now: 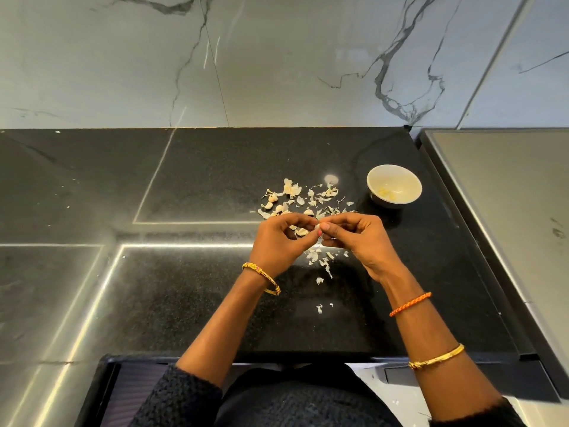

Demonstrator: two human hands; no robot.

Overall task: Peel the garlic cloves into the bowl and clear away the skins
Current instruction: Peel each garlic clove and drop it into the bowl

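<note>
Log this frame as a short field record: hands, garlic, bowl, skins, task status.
left hand: left hand pinches a garlic clove at its fingertips
right hand: right hand pinches the same clove from the other side
bowl: white bowl to the right, upright, some pale peeled pieces inside
unpeeled cloves: a few cloves among the skins
skins: loose skins scattered on the black counter, beyond and under the hands
status: peeling under way; skins not cleared

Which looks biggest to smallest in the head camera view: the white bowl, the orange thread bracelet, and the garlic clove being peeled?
1. White bowl, plainly the largest.
2. Orange thread bracelet, smaller, though it sits nearer the camera.
3. Garlic clove, smallest; the left hand and right hand pinching it hide most of it.
</note>
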